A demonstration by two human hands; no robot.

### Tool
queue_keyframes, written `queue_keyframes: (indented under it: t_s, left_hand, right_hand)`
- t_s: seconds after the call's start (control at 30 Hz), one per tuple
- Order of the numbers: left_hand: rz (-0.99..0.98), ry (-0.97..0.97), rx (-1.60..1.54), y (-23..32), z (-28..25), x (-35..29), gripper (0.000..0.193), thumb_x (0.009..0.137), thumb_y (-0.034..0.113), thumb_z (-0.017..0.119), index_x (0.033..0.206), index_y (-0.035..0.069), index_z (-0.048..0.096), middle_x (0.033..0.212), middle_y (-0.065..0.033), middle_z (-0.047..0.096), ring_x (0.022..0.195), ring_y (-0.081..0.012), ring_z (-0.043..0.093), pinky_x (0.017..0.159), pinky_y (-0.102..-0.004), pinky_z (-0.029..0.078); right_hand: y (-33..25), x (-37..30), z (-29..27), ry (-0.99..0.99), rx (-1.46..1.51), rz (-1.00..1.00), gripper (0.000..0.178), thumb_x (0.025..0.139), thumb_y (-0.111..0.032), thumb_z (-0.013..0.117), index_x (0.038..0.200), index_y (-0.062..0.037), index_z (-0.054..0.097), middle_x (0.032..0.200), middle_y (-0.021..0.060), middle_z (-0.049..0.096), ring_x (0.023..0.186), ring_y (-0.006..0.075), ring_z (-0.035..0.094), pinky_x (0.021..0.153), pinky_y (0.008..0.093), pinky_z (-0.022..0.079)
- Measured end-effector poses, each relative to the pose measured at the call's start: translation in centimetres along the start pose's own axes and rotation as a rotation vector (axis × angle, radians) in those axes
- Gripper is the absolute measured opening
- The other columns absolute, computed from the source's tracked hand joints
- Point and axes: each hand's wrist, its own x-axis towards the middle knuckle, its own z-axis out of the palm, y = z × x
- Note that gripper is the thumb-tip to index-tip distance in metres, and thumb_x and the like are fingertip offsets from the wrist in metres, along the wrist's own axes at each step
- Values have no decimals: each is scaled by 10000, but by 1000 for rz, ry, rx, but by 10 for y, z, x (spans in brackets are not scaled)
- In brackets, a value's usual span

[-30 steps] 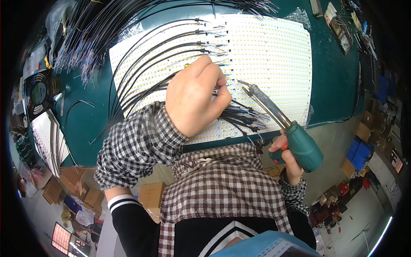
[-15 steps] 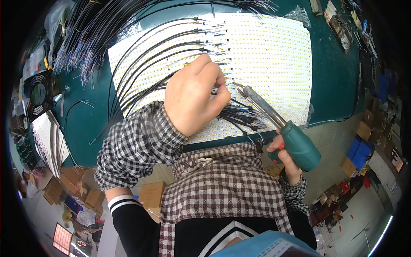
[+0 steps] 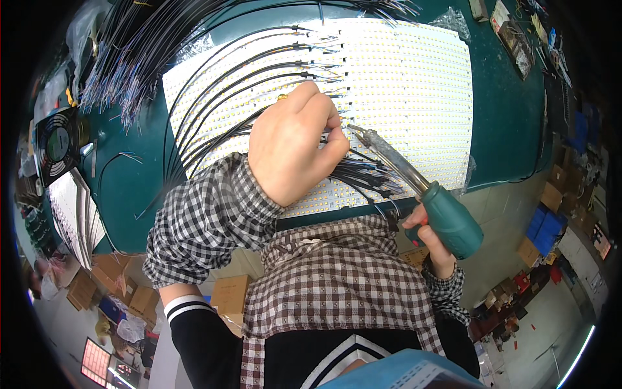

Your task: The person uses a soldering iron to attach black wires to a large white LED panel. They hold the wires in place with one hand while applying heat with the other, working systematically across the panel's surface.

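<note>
My left hand (image 3: 293, 146) is closed in a pinch over the middle of a white LED panel (image 3: 414, 84), with black cables running under it. The fingertips meet on a thin wire, mostly hidden by the fingers. My right hand (image 3: 433, 243) grips a soldering iron (image 3: 453, 223) with a green handle and a red trigger. Its metal tip points up and left, close beside the left fingertips, at the row of contacts along the panel's seam. Farther up that seam, several black cables (image 3: 272, 48) end in thin, bared wires lying on the contacts.
A thick bundle of black cables (image 3: 139, 58) with stripped ends lies at the far left of the green table (image 3: 508, 129). Nearer stand a black fan (image 3: 57, 139) and stacked white panels (image 3: 74, 214). More cables (image 3: 366, 175) lie below my left hand. Tools (image 3: 512, 39) sit far right.
The soldering iron and my right hand have shifted slightly left, bringing the tip nearer the left fingertips. My left hand has barely moved.
</note>
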Motion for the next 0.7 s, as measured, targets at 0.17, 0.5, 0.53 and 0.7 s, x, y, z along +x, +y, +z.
queue_keyframes:
  t_s: [0.17, 0.5, 0.53, 0.7]
  left_hand:
    - [6, -5, 3, 1, -1, 0, 136, 730, 49, 707, 797, 31, 591, 795, -120, 554, 672, -321, 596, 590, -413, 493]
    - [2, -9, 12, 1, -1, 1, 138, 727, 44, 708, 787, 37, 584, 788, -117, 550, 667, -322, 591, 585, -413, 488]
    - [2, -9, 10, 1, -1, 1, 139, 727, 43, 708, 786, 37, 583, 788, -117, 550, 666, -323, 591, 585, -414, 488]
    - [3, -12, 17, 1, -1, 2, 137, 729, 43, 707, 785, 38, 582, 788, -118, 550, 665, -325, 590, 584, -416, 487]
  right_hand:
    - [-1, 0, 2, 7, -27, 11, 535, 771, -1, 802, 1238, 117, 570, 885, 114, 725, 812, 174, 706, 767, 320, 594]
    - [-4, 5, 0, -34, -114, -14, 501, 782, -19, 806, 1215, 116, 593, 867, 100, 729, 799, 153, 705, 758, 296, 588]
    - [-3, 5, 1, -30, -109, -9, 509, 782, -21, 807, 1221, 117, 588, 869, 100, 730, 801, 154, 706, 758, 297, 588]
    - [-2, 2, 1, -11, -90, 22, 551, 784, -29, 812, 1253, 120, 563, 875, 101, 733, 809, 158, 709, 762, 302, 589]
